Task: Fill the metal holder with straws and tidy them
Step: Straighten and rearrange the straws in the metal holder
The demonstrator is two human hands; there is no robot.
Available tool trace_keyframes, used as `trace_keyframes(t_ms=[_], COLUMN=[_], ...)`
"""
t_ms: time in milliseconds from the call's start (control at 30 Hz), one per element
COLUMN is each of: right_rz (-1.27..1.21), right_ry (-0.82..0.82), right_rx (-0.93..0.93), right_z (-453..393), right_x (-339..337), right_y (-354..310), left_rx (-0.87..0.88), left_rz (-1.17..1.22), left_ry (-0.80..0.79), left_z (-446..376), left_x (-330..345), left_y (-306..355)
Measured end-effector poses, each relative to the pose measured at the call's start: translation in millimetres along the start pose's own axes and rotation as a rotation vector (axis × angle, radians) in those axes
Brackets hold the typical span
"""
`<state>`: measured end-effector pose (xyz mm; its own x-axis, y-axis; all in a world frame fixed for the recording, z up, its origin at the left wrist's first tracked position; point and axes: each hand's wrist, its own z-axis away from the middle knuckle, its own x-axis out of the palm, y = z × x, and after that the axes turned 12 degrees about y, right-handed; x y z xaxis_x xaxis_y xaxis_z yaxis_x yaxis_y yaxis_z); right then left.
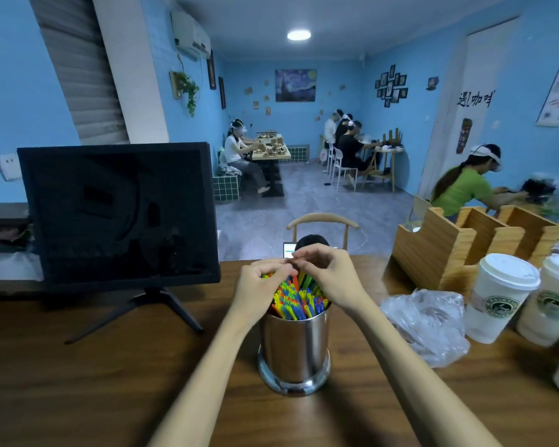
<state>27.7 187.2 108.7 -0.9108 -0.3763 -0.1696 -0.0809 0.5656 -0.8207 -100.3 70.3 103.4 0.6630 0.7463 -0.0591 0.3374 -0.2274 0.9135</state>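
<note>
Because the straws (pixel 299 300) are thin, light plastic that likely buckles if squeezed, they are best nudged near their tops. They stand packed in the metal holder (pixel 294 346), mid-tabletop (pixel 110 382). The left hand (pixel 260 282), at their 10 o'clock, and the right hand (pixel 328 275), at 1 o'clock, pinch straw tips with curled fingers.

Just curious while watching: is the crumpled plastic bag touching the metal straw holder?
Apart. The head view shows a strip of bare wooden table between the plastic bag and the metal holder, crossed only by the person's forearm.
</note>
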Motion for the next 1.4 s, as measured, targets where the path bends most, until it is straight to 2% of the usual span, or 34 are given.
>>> trace_keyframes(t_ms=[133, 233, 400, 533, 700, 933, 1067, 1133, 1267, 1400], right_rz=[0.011, -0.023, -0.072, 0.085, 0.315, 0.337, 0.367, 0.351, 0.33, 0.313], right_ry=[0.016, 0.053, 0.172, 0.052, -0.05, -0.13, -0.126, -0.119, -0.068, -0.029], right_rx=[0.022, 0.071, 0.072, -0.046, -0.162, -0.146, -0.139, -0.142, -0.16, -0.266], right_z=[0.3, 1.3, 14.5, 35.8, 44.0, 45.8, 45.5, 45.7, 48.7, 55.2], right_x=[0.1, 1.4, -8.0, -20.1, -18.5, -23.6, -25.8, -25.5, -23.5, -23.7], right_y=[-3.8, -6.0, -16.0, -6.5, -12.8, -21.1, -20.4, -22.7, -27.3, -28.8], left_rx=[-0.028, 0.018, 0.276, 0.426, 0.388, 0.41, 0.492, 0.479, 0.452, 0.492], left_rz=[0.008, -0.042, -0.318, -0.346, -0.423, -0.54, -0.554, -0.544, -0.509, -0.484], left_ry=[0.01, 0.068, 0.198, 0.098, -0.011, -0.22, -0.122, -0.063, -0.06, -0.028], left_z=[0.4, 1.1, 17.7, 45.8, 43.8, 43.2, 45.2, 45.5, 48.6, 47.0], left_x=[1.5, 0.7, -10.4, -19.6, -21.3, -35.4, -42.2, -44.9, -43.8, -43.4], left_y=[-0.6, 2.1, 10.9, 7.1, 5.1, 8.4, 5.8, 5.6, 10.4, 17.3])
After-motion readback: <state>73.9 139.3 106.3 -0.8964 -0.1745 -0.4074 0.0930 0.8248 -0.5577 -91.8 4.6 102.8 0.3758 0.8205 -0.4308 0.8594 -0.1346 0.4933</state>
